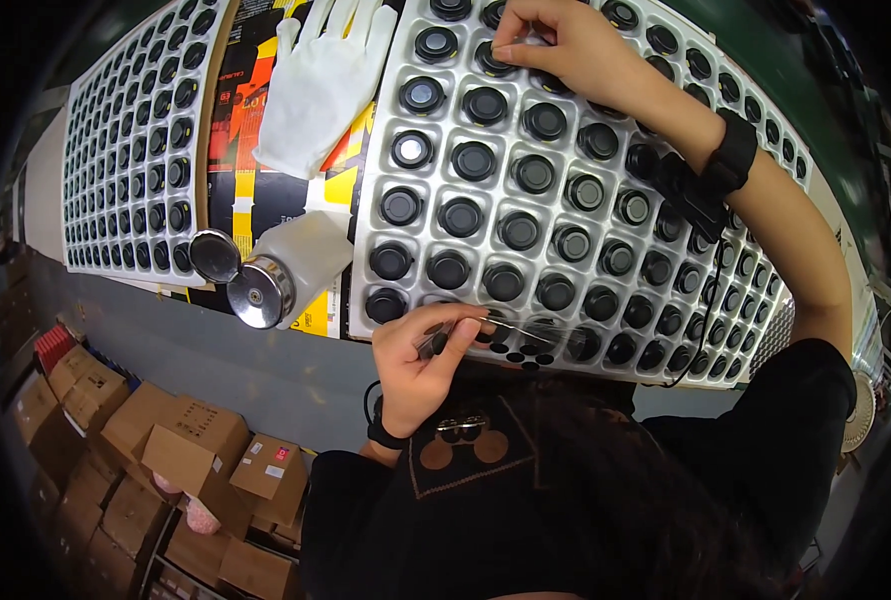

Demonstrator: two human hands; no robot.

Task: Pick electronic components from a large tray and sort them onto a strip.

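Cardboard cartons crowd the lower left. At upper centre, the right hand pinches at a black part in its silver tray, any held piece unclear; the left hand, lower centre, grips one clear sheet. Apparently that part is being worked, calling next for a delicate touch. Two trays, one glove, one bottle; parts too many to count.

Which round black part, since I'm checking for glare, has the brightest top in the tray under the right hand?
Leftmost column, fourth part from the near edge of the tray: its top shines white; the others look duller.
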